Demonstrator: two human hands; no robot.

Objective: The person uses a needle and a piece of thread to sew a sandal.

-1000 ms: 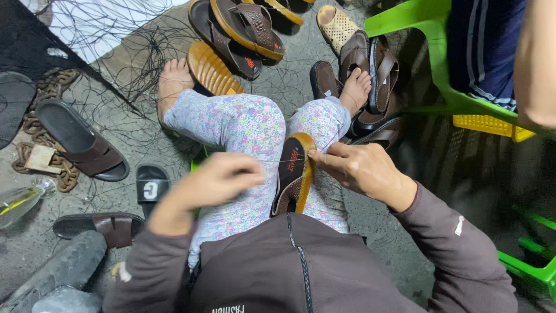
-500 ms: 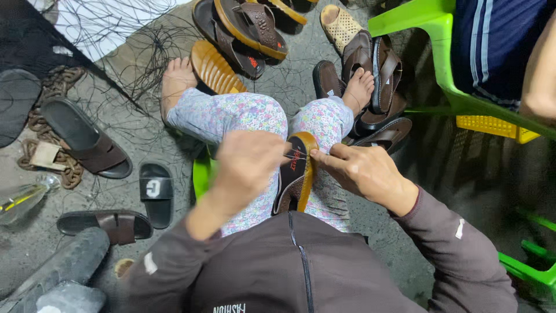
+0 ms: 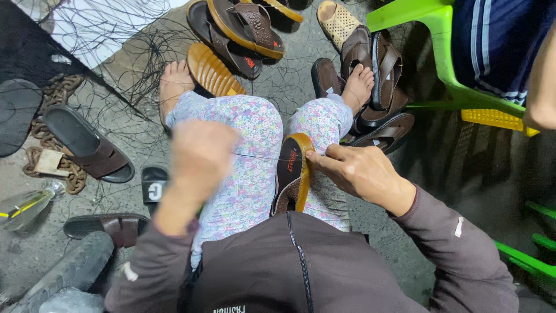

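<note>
A brown sandal with a tan sole edge (image 3: pixel 292 174) stands on its side between my knees, over floral trousers. My right hand (image 3: pixel 356 171) holds its right edge, fingertips pinched at the rim. A thin dark thread (image 3: pixel 258 157) runs taut from the sandal's edge leftward to my left hand (image 3: pixel 200 153), which is blurred with motion, closed, and raised above my left thigh. My bare feet rest on the concrete floor.
Several brown sandals (image 3: pixel 243 26) lie ahead and at right (image 3: pixel 379 75). A dark slide (image 3: pixel 87 145), a rusty chain (image 3: pixel 55 93), a clear bottle (image 3: pixel 26 206) and loose black threads are at left. A green plastic chair (image 3: pixel 440 55) with a seated person stands at right.
My left hand moved from my left thigh to the sandal, then pulled away leftward, drawing the thread taut. My right hand stayed on the sandal's edge.
</note>
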